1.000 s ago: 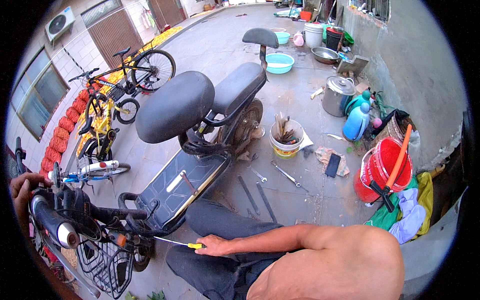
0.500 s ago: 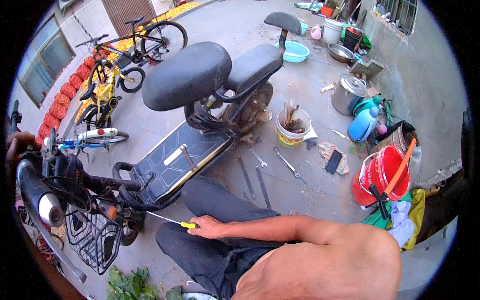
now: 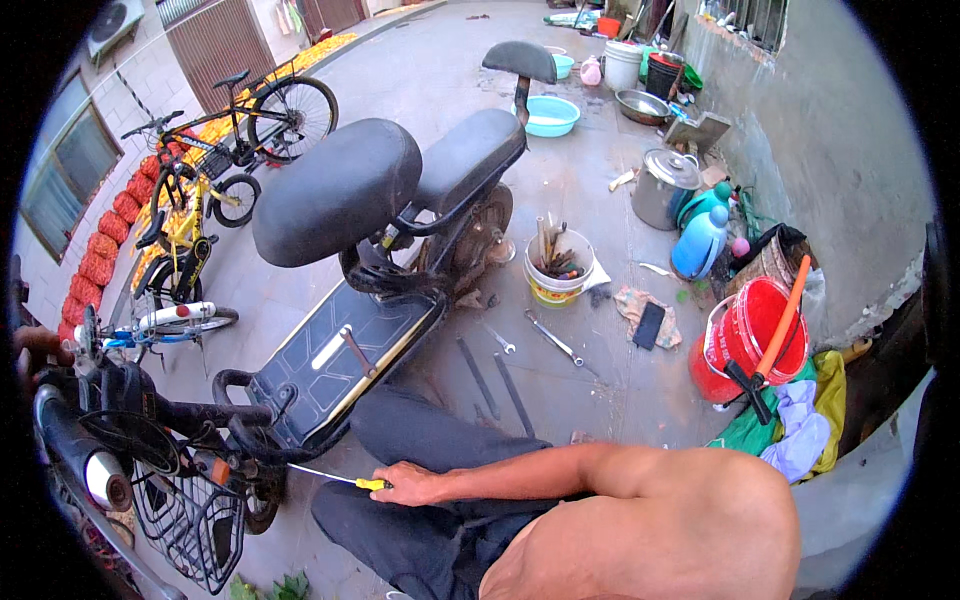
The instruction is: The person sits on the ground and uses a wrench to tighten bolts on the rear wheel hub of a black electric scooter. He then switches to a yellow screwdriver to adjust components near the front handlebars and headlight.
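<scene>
My right hand point(image 3: 408, 484) is closed around the yellow handle of a screwdriver point(image 3: 330, 475). Its long thin shaft points left, and the tip is beside the frame tube of a black electric scooter point(image 3: 330, 360); whether they touch I cannot tell. At the far left edge, in shadow, my left hand point(image 3: 38, 345) is wrapped around the scooter's handlebar; part of the hand is hidden. Below the handlebar hangs a wire basket point(image 3: 190, 525). A small T-shaped tool point(image 3: 356, 350) lies on the scooter's footboard.
Wrenches point(image 3: 553, 337) and dark flat bars point(image 3: 510, 385) lie on the ground right of the scooter. Beyond them stand a tool bucket point(image 3: 558, 290) and a red bucket point(image 3: 705, 350) with an orange-handled tool point(image 3: 783, 325). Bicycles point(image 3: 180, 225) stand at the left, by a concrete yard's wall.
The view has tilted, so the scooter's front sits lower in the picture. My right hand still holds the screwdriver in nearly the same place, and my left hand remains at the handlebar.
</scene>
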`<state>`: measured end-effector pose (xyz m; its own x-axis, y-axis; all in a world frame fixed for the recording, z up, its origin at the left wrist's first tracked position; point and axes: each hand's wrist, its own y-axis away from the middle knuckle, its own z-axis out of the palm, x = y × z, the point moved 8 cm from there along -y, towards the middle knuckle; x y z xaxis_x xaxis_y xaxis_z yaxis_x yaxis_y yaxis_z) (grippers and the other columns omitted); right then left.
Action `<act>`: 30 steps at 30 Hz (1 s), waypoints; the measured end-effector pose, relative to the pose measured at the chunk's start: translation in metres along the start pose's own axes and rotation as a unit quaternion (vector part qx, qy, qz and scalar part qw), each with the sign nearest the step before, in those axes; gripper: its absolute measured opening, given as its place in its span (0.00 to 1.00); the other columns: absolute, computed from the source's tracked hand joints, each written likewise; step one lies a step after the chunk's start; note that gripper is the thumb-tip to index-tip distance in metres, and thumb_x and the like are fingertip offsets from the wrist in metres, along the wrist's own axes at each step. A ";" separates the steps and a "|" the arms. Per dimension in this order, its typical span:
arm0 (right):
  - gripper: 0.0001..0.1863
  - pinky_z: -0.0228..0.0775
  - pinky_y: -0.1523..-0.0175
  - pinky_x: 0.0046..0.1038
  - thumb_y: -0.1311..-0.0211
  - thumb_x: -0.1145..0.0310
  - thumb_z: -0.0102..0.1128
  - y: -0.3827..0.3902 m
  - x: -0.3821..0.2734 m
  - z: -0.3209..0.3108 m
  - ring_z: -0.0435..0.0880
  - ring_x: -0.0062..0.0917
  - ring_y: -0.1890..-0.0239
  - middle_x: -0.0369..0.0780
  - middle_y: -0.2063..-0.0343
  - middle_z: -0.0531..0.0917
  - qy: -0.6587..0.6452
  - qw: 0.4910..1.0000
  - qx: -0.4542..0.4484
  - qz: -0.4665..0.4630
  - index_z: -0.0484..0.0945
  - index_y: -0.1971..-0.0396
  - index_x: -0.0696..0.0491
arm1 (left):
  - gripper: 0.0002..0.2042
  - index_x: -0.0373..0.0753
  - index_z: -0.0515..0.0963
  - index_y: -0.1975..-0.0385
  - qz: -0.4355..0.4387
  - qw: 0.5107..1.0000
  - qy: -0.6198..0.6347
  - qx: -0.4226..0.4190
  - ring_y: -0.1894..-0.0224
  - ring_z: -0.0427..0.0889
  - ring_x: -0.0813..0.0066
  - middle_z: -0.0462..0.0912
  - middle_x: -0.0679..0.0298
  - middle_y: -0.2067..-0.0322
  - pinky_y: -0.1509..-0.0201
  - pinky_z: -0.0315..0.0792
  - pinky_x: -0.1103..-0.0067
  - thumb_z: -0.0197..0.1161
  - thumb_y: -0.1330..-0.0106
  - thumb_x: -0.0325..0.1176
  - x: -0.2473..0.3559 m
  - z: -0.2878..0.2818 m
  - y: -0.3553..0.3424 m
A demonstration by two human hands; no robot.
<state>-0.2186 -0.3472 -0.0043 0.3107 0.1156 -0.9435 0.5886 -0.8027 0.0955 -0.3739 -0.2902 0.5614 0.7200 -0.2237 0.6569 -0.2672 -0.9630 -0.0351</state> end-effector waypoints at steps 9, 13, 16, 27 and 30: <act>0.26 0.70 0.50 0.43 0.39 0.53 0.60 0.002 0.007 0.002 0.81 0.49 0.57 0.56 0.62 0.82 0.000 1.000 -0.004 0.009 0.76 0.51 0.61 | 0.16 0.27 0.79 0.53 -0.027 0.999 -0.026 0.031 0.57 0.83 0.68 0.85 0.54 0.60 0.48 0.74 0.76 0.55 0.30 0.34 0.005 0.004 -0.003; 0.26 0.71 0.50 0.42 0.39 0.51 0.59 0.003 -0.005 0.009 0.81 0.49 0.56 0.55 0.62 0.82 0.014 1.000 -0.008 -0.008 0.76 0.52 0.59 | 0.15 0.28 0.79 0.53 -0.060 0.991 -0.095 0.066 0.55 0.81 0.71 0.84 0.58 0.58 0.47 0.72 0.78 0.54 0.29 0.34 0.005 -0.009 0.013; 0.26 0.73 0.51 0.41 0.41 0.47 0.60 0.005 0.011 -0.004 0.82 0.46 0.57 0.52 0.61 0.83 0.034 0.997 -0.012 0.062 0.78 0.54 0.54 | 0.14 0.32 0.80 0.59 0.016 0.985 -0.075 0.152 0.59 0.80 0.75 0.83 0.63 0.63 0.50 0.71 0.79 0.55 0.28 0.37 -0.014 0.002 0.003; 0.25 0.74 0.53 0.42 0.40 0.49 0.60 0.005 -0.019 0.007 0.83 0.48 0.59 0.54 0.65 0.83 0.034 0.999 -0.006 0.018 0.78 0.55 0.57 | 0.15 0.35 0.81 0.69 0.131 0.963 -0.069 0.225 0.58 0.78 0.76 0.82 0.62 0.62 0.49 0.71 0.79 0.58 0.30 0.42 -0.005 0.005 0.039; 0.25 0.73 0.52 0.42 0.39 0.49 0.59 0.005 -0.011 0.004 0.83 0.48 0.58 0.53 0.64 0.83 0.022 0.998 -0.023 0.051 0.78 0.54 0.57 | 0.15 0.36 0.81 0.69 0.139 0.960 -0.059 0.238 0.60 0.78 0.78 0.82 0.64 0.64 0.51 0.71 0.81 0.59 0.30 0.42 -0.009 0.007 0.036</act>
<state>-0.2215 -0.3548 0.0051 0.4032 0.0607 -0.9131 0.5854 -0.7840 0.2064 -0.3857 -0.3240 0.5491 0.7378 -0.4702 0.4843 -0.1570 -0.8173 -0.5544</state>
